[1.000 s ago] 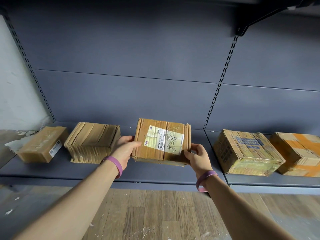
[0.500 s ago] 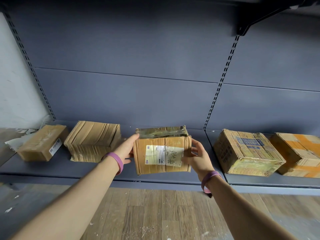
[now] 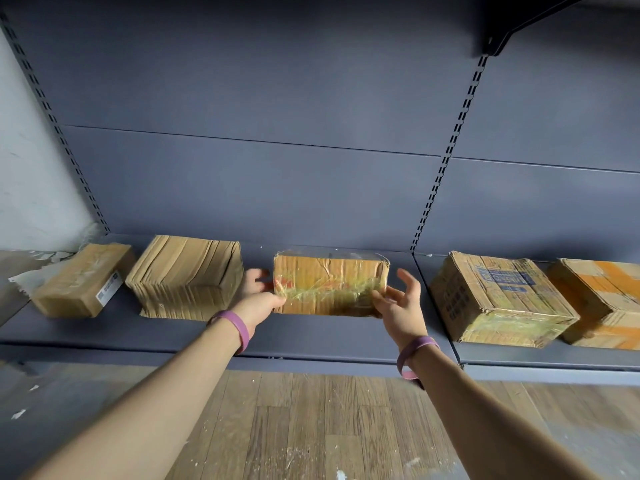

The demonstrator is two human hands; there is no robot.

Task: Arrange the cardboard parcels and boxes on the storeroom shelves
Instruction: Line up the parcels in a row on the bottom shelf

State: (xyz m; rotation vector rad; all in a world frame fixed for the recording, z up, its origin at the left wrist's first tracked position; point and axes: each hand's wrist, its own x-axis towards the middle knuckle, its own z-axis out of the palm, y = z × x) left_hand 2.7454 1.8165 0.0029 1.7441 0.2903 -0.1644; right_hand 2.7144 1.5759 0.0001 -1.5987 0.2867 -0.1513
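Head view.

- Shelf (image 3: 311, 336): grey metal, the lowest level, with a grey back panel and slotted uprights (image 3: 446, 157). It carries five cardboard items in a row.
- Small box (image 3: 74, 282): at the shelf's left end, lying flat, with a white barcode label on its right side.
- Ribbed box (image 3: 187, 277): just right of the small box, brown, its lower front edge crumpled.
- Taped parcel (image 3: 329, 284): at the middle of the shelf, resting on the shelf surface nearer the back panel than the front edge. It is wrapped in clear and yellowish tape, with a long side facing forward. It stands apart from the boxes on either side.
- Left hand (image 3: 258, 299): at the parcel's left end. The thumb lies against the lower left front corner, and the fingers (image 3: 256, 277) stretch out along the end, blurred. They are extended, not clenched.
- Right hand (image 3: 398, 306): at the parcel's lower right corner. Its fingers (image 3: 410, 280) are spread and relaxed, with the tips touching or just off the cardboard. It grips nothing.
- Wristbands (image 3: 237, 325): purple, one on each wrist.
- Printed box (image 3: 498, 299): on the next shelf section to the right, with blue print on top and a taped front.
- Orange-taped box (image 3: 602, 299): at the right end, touching or just beside the printed box.
- Bracket (image 3: 502, 36): black, upper right.
- Floor (image 3: 329, 427): wood planks with white flecks.
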